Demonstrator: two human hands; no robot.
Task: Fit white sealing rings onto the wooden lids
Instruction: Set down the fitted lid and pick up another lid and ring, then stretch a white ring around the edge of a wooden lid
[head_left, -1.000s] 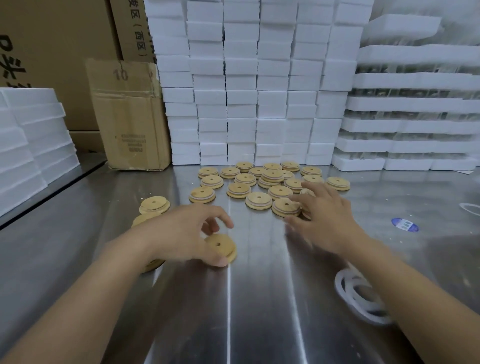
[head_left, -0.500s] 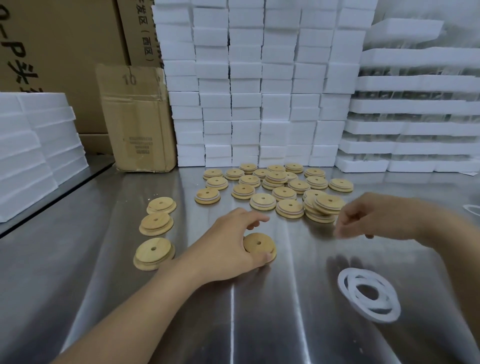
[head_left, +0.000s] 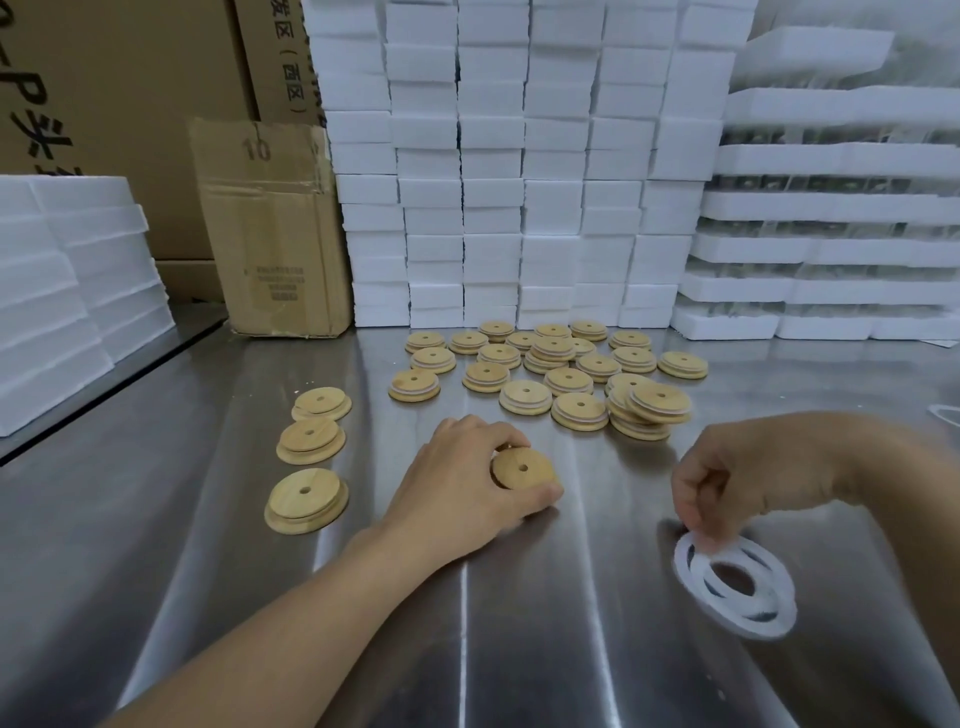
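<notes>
The left hand (head_left: 457, 483) curls its grip round a smooth round wooden lid with a centre hole (head_left: 522, 470), tilted on the brushed steel table (head_left: 519, 649). To its right, the right hand (head_left: 743, 478) pinches a thin white sealing ring (head_left: 687, 560) on a small ring pile (head_left: 779, 618).

The table (head_left: 156, 519) is brushed metal, glossy, with streaky reflections. The lids (head_left: 524, 397) are pale wood, smooth and matt, with faint grain. The rings (head_left: 748, 626) look white, matt and soft. The foam blocks (head_left: 493, 208) are white with rough, crumbly edges. The cardboard box (head_left: 275, 234) is brown, dull and creased.
</notes>
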